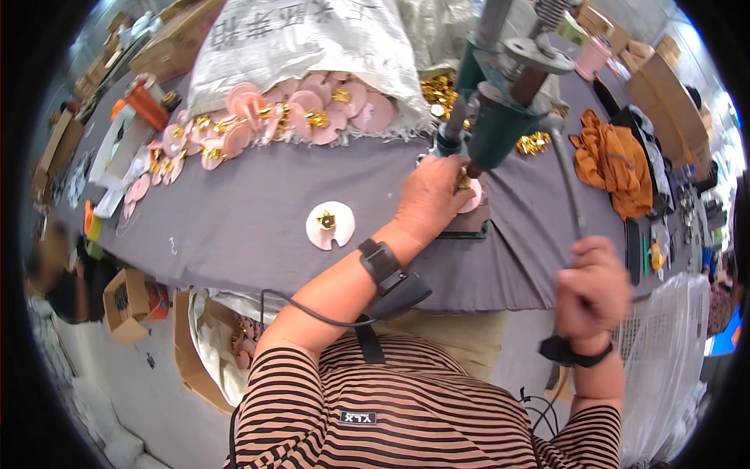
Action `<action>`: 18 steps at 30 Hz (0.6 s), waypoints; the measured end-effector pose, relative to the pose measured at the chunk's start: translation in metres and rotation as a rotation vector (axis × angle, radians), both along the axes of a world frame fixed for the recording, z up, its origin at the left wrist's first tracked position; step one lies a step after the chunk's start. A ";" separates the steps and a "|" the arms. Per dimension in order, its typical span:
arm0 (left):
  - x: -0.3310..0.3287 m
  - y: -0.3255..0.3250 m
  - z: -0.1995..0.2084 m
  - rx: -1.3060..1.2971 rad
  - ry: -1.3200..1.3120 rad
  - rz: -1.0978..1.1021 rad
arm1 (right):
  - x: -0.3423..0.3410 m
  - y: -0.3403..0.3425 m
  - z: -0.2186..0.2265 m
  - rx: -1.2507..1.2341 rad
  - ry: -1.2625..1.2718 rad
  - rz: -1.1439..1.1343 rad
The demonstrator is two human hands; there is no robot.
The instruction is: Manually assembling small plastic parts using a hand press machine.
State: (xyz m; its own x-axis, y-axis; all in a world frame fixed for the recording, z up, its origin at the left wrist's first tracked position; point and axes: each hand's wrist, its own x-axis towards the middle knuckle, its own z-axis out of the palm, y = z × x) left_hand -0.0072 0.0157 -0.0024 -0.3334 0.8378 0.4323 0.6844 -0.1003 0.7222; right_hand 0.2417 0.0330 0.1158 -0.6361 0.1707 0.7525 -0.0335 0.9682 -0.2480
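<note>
Under the green hand press (504, 121), my left hand (426, 202) is closed, its fingertips at a pale pink disc (472, 197) with a gold metal piece. The fingers partly cover both disc and gold piece. At the right, my right hand (595, 288), a little blurred, is wrapped round the lower end of the press's long metal lever (570, 180). Left of the press, a single notched pink disc (341, 231) with a gold fitting at its middle lies flat on the grey cloth.
A white woven sack (305, 47) spills pink discs with gold fittings (242, 117) along the table's far side. Loose gold pieces (440, 94) lie behind the press. An orange cloth (613, 160) lies at the right. An open carton (195, 352) stands below the table.
</note>
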 end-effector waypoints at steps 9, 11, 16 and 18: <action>0.007 -0.017 -0.003 0.136 -0.118 0.135 | -0.085 0.150 0.197 -0.532 -0.047 -0.130; -0.018 -0.052 0.011 0.055 -0.145 0.116 | -0.101 0.158 0.209 -0.656 -0.122 0.011; -0.095 -0.146 0.072 -0.558 0.187 0.091 | -0.118 0.150 0.210 -0.845 -0.217 0.161; -0.107 -0.150 0.057 -0.614 0.282 0.121 | -0.119 0.143 0.210 -0.829 -0.175 0.078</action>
State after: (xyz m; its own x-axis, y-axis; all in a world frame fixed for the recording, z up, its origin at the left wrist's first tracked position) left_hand -0.1144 -0.1342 0.0546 -0.3849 0.9226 -0.0251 0.8350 0.3597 0.4165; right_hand 0.1230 0.1761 0.3258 -0.7643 0.5744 0.2931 0.0123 0.4674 -0.8840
